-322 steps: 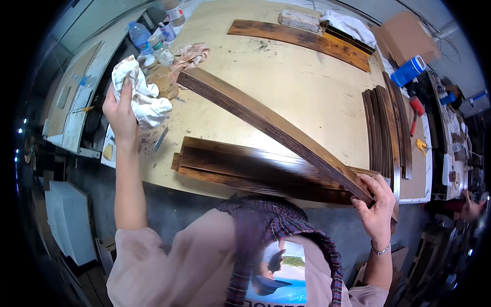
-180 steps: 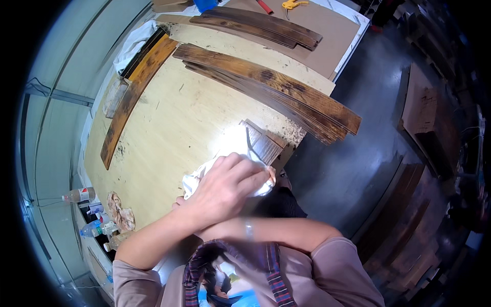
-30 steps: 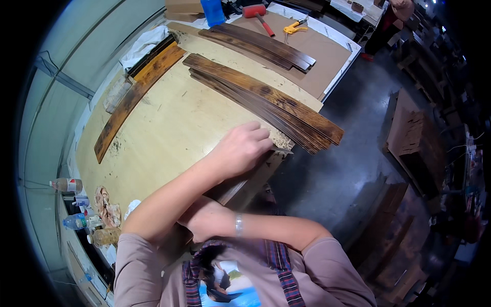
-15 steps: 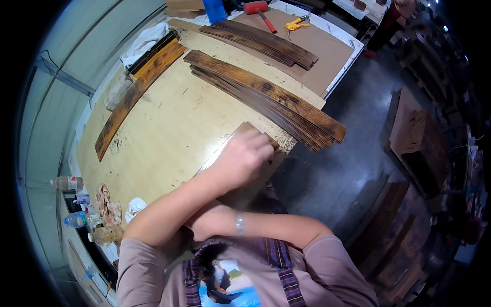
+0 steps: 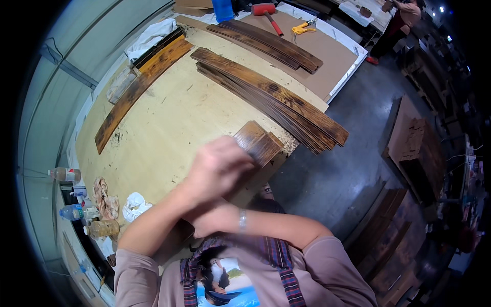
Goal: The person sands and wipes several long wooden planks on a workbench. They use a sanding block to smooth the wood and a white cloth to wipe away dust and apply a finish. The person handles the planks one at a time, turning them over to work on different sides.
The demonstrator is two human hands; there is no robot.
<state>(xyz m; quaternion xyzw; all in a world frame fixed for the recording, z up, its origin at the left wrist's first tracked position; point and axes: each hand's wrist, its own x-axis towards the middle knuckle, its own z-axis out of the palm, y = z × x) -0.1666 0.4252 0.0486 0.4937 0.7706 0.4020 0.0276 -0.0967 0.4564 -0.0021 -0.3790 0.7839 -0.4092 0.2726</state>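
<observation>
My left hand is closed and blurred over a dark brown wooden plank. Whatever its curled fingers hold is hidden. The plank's stepped end shows past my knuckles, near the table's right corner, and its near part runs back under my arms. Crossing beneath my left forearm, my right hand lies by the plank's near part, its fingers hidden. Beyond my hands a fanned stack of brown planks overhangs the table edge.
Other planks lie on the pale table: a long one at left and a pair at the back. A red mallet and yellow air gun are farther off. Bottles and rags sit at left.
My left hand has slid along the plank toward my body, uncovering the plank's far end. My right hand stays in nearly the same place. The view has shifted slightly.
</observation>
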